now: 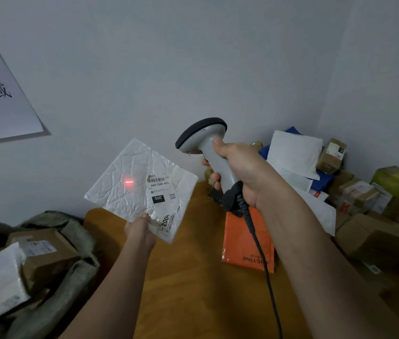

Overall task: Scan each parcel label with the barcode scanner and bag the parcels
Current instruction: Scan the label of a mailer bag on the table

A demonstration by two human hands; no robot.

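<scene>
My left hand pinches the lower edge of a flat white parcel and holds it up, tilted, in front of the wall. Its shipping label faces me, with the barcode near the top. My right hand grips the handle of a grey barcode scanner, whose black cable hangs down over the table. The scanner's head points left toward the parcel. A red scan line glows on the white wrap, just left of the label and apart from the barcode.
An orange mailer lies on the wooden table. Several cardboard boxes and white mailers are piled at the right. At the left an open green sack holds boxes and a white parcel. A paper sign hangs on the wall.
</scene>
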